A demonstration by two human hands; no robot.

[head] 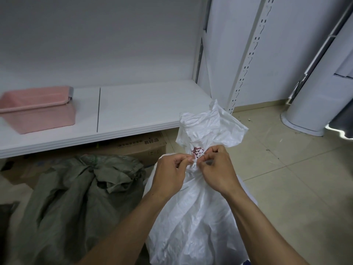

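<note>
Now working at the tie on the white sack [191, 217], upright on the tiled floor [286, 178], near and centre, just right of the grey-green sack [76, 192] and in front of the shelf [114, 134] corner. Pinching the bunched neck [193, 166] with the left hand [171, 174] from the left and with the right hand [216, 169] from the right, fingers curled, nothing spread. Loosening or tightening, cannot tell which; probably picking at the knot. Next calls for a firm nip on one strand and a short pull sideways, keeping the sack from tipping. Tight on the left against the grey-green sack, and far-left against the cardboard box [145, 148] under the shelf edge; slotted upright [246, 60] just behind the loose top. Open floor to the right, as far as the white column [315, 96]. Far left on the shelf, pink basket [38, 109], well clear.
</note>
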